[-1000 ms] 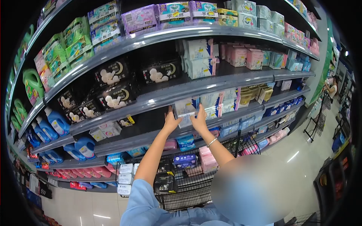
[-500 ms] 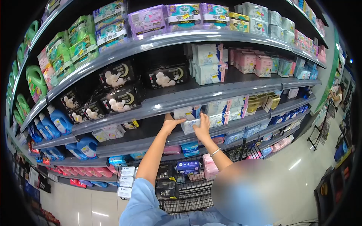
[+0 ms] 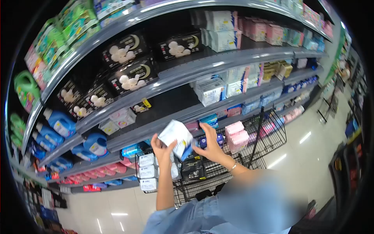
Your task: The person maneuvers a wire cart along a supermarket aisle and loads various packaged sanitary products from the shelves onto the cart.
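Your left hand [image 3: 163, 145] pinches the white pack [image 3: 174, 134] between thumb and fingers; your right hand [image 3: 212, 146] is spread beside its blue end, and whether its thumb touches I can't tell. With the pack tilted and perhaps held one-sided, it could twist out and drop into the wire cart [image 3: 256, 136] below your hands. Swing left too low and you might knock the stacked white boxes [image 3: 148, 171] under your left hand.
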{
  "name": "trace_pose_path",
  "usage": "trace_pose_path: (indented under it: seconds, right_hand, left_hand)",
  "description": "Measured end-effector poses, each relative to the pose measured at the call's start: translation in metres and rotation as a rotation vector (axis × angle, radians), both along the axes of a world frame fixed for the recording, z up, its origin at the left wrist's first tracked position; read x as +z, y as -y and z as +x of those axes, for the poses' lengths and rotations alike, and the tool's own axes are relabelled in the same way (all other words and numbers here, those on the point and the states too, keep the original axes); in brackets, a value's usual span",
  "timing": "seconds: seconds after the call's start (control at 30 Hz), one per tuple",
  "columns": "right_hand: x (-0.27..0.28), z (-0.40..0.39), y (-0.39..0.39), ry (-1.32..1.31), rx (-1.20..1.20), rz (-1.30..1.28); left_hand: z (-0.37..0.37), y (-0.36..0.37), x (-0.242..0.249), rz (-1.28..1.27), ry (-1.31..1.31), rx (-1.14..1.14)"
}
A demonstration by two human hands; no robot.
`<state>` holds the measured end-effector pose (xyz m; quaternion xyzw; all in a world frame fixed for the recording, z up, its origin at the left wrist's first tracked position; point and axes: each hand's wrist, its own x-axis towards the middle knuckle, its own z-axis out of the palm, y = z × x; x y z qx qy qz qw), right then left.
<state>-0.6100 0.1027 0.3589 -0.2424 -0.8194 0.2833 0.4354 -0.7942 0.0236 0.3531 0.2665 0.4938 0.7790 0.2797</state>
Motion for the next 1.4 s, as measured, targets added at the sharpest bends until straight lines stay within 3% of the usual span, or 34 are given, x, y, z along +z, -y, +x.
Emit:
trace_pose_path:
  seconds: [0.13,0.2,0.33,0.53,0.63,0.73,0.93,1.27,1.4]
  right_hand:
    - [-0.026,0.038,0.026,0.058,-0.046,-0.114]
    - [-0.034,0.061,0.036,-0.135,0.053,-0.443]
    - [-0.039,0.119,0.044,-0.2,0.18,-0.732]
    - [-0.058,0.2,0.035,-0.263,0.164,-0.846]
    - [-0.065,0.244,0.007,-0.284,0.162,-0.905]
    - [-0.067,0.289,-0.036,-0.279,0.131,-0.84]
    - [-0.09,0.337,-0.131,-0.232,0.129,-0.829]
    - [-0.15,0.305,-0.219,-0.133,0.242,-1.033]
    - [-0.181,0.295,-0.238,-0.113,0.302,-0.992]
  left_hand:
    - [0.035,0.023,0.0,-0.013,-0.025,-0.328]
    - [0.051,0.02,0.005,-0.021,-0.005,-0.423]
    - [0.099,0.009,0.006,-0.002,0.045,-0.544]
    - [0.185,-0.011,-0.015,-0.014,-0.067,-0.644]
    - [0.233,-0.031,-0.018,0.007,-0.159,-0.573]
    - [0.283,-0.057,-0.043,-0.11,-0.651,-0.305]
    - [0.378,-0.086,-0.075,-0.247,-0.728,-0.305]
    - [0.395,-0.063,-0.091,-0.422,-0.685,-0.207]
    - [0.397,-0.057,-0.092,-0.464,-0.615,-0.171]
